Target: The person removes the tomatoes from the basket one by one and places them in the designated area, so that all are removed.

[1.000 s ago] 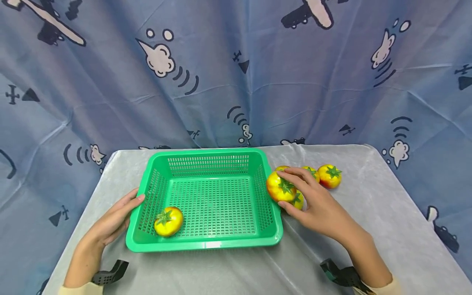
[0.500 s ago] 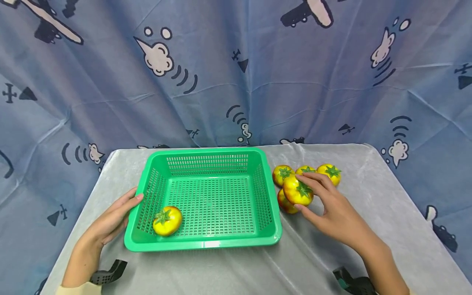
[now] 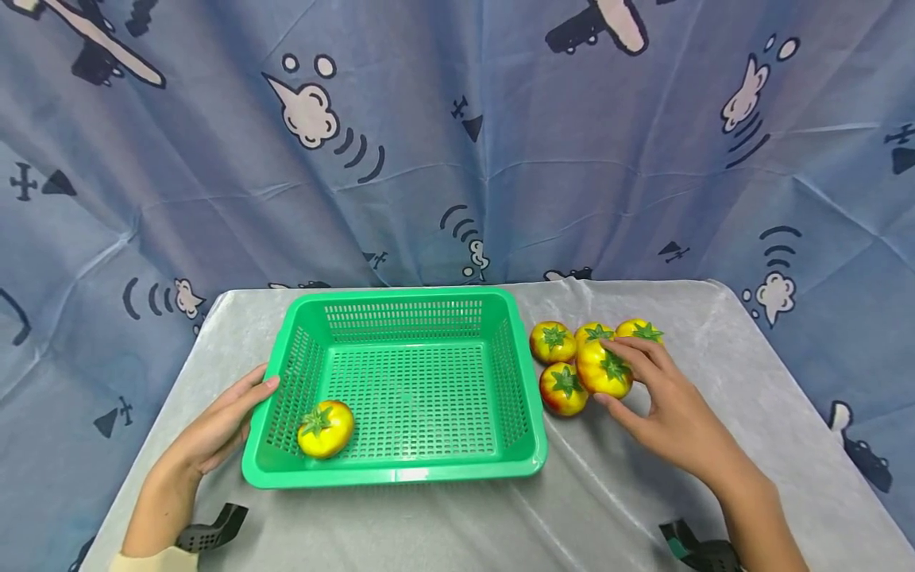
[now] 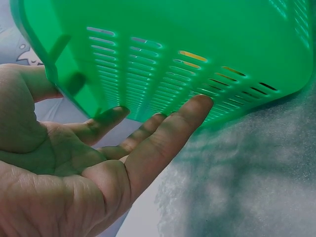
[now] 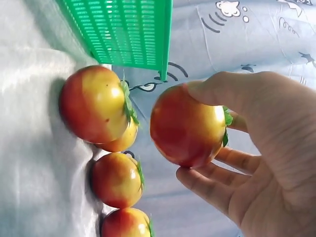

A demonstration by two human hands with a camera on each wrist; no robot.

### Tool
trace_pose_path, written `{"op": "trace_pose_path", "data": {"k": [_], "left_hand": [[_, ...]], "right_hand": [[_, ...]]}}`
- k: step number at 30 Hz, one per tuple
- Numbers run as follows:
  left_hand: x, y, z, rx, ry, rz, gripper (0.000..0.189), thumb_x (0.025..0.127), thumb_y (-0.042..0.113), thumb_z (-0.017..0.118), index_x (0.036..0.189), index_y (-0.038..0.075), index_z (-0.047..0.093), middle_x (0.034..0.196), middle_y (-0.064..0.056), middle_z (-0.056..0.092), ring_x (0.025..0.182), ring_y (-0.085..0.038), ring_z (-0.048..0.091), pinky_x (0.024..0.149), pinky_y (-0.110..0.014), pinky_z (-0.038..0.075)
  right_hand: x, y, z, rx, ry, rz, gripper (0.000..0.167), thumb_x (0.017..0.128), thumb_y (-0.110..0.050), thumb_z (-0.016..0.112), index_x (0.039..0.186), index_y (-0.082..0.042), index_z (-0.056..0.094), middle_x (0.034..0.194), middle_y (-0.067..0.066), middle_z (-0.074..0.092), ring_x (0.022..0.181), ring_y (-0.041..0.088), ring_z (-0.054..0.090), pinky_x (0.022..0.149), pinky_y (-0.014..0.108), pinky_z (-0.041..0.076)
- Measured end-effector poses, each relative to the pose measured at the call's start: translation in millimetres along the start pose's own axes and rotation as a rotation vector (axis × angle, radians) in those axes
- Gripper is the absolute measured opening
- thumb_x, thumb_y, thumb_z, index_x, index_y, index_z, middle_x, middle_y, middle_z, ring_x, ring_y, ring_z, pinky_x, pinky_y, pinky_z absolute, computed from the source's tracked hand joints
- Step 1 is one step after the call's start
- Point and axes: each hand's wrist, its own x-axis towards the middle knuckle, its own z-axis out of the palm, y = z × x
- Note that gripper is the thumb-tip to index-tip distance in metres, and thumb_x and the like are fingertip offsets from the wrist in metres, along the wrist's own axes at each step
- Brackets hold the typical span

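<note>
My left hand [image 3: 218,429] holds the left rim of a green plastic basket [image 3: 407,474], thumb at the rim. In the left wrist view its fingers [image 4: 163,138] reach along the basket's slotted outer wall. One yellow-red tomato [image 3: 326,429] with a green leafy top sits in the basket's near left corner. My right hand [image 3: 682,421] pinches another tomato [image 5: 185,126] between thumb and fingers, held above the table. Beside and behind it are several more tomatoes, among them a front one [image 3: 563,389] and a back left one [image 3: 553,342] near the basket's right wall.
A grey cloth covers the table [image 3: 457,532]. Behind it hangs a blue patterned curtain [image 3: 429,159]. The basket takes up the table's left and middle, its right wall close to the loose tomatoes.
My right hand has carried its tomato rightward, away from the basket's right rim, uncovering the tomatoes on the left of the group. The left hand and basket have stayed in place.
</note>
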Motion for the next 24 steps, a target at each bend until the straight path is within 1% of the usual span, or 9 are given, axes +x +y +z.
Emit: {"op": "trace_pose_path", "data": {"k": [2,6,8,10,13,15,21,24], "left_hand": [[0.1,-0.6,-0.7,-0.002,-0.004,0.007,0.070,0.118,0.032,0.032,0.167,-0.002,-0.005,0.133,0.012,0.065,0.119,-0.008,0.070,0.097,-0.031,0.062],[0.2,-1.8,-2.3,-0.012,-0.014,0.024,0.068,0.118,0.030,0.031,0.167,-0.003,-0.005,0.133,0.012,0.066,0.119,-0.007,0.070,0.096,-0.031,0.063],[0.5,-2.0,-2.9,-0.015,-0.016,0.024,0.068,0.118,0.030,0.030,0.167,-0.002,-0.005,0.133,0.012,0.066,0.119,-0.008,0.070,0.096,-0.032,0.063],[0.7,-2.3,-3.2,-0.015,-0.016,0.023,0.067,0.118,0.029,0.030,0.167,-0.003,-0.004,0.133,0.013,0.066,0.119,-0.008,0.070,0.096,-0.032,0.063],[0.7,-2.6,-3.4,-0.006,-0.010,0.024,0.067,0.118,0.029,0.031,0.166,-0.003,-0.003,0.133,0.014,0.067,0.118,-0.008,0.071,0.096,-0.032,0.063],[0.7,-2.8,-3.3,-0.002,-0.012,0.031,0.067,0.118,0.029,0.031,0.166,-0.004,-0.003,0.133,0.013,0.066,0.118,-0.008,0.070,0.095,-0.032,0.063],[1.0,-3.1,-3.4,-0.002,-0.008,0.021,0.067,0.118,0.029,0.031,0.167,-0.003,-0.004,0.133,0.014,0.066,0.119,-0.006,0.070,0.096,-0.031,0.062],[1.9,-3.5,-3.5,-0.010,-0.014,0.028,0.067,0.118,0.028,0.030,0.166,-0.004,-0.004,0.133,0.014,0.066,0.118,-0.007,0.070,0.095,-0.031,0.063]], "right_hand": [[-0.3,3.1,0.1,0.000,-0.007,0.007,0.075,0.086,-0.010,0.088,0.153,-0.013,0.054,0.147,0.013,0.053,0.117,0.030,0.064,0.094,-0.003,0.039],[-0.4,8.4,0.1,-0.014,-0.028,0.026,0.073,0.087,-0.013,0.088,0.152,-0.013,0.055,0.146,0.013,0.053,0.118,0.031,0.064,0.092,0.006,0.048],[-0.4,10.6,0.1,-0.027,-0.036,0.033,0.072,0.087,-0.014,0.088,0.151,-0.013,0.055,0.145,0.012,0.054,0.118,0.031,0.064,0.091,0.016,0.055],[-0.2,12.4,0.3,-0.034,-0.042,0.030,0.071,0.087,-0.014,0.089,0.150,-0.013,0.055,0.143,0.011,0.054,0.119,0.030,0.063,0.090,0.029,0.060],[0.4,14.5,1.0,-0.034,-0.053,0.021,0.070,0.087,-0.015,0.089,0.149,-0.013,0.056,0.139,0.010,0.055,0.118,0.028,0.063,0.089,0.045,0.062],[0.3,15.7,1.2,-0.032,-0.059,0.018,0.070,0.087,-0.015,0.089,0.148,-0.013,0.056,0.138,0.010,0.055,0.116,0.028,0.063,0.089,0.050,0.061],[-1.4,19.3,2.7,-0.045,-0.071,0.029,0.069,0.087,-0.015,0.089,0.148,-0.011,0.056,0.138,0.012,0.055,0.112,0.028,0.064,0.086,0.049,0.060],[-2.3,21.9,2.0,-0.066,-0.081,0.038,0.068,0.088,-0.015,0.088,0.148,-0.011,0.055,0.140,0.013,0.055,0.107,0.026,0.063,0.080,0.043,0.058]]}}
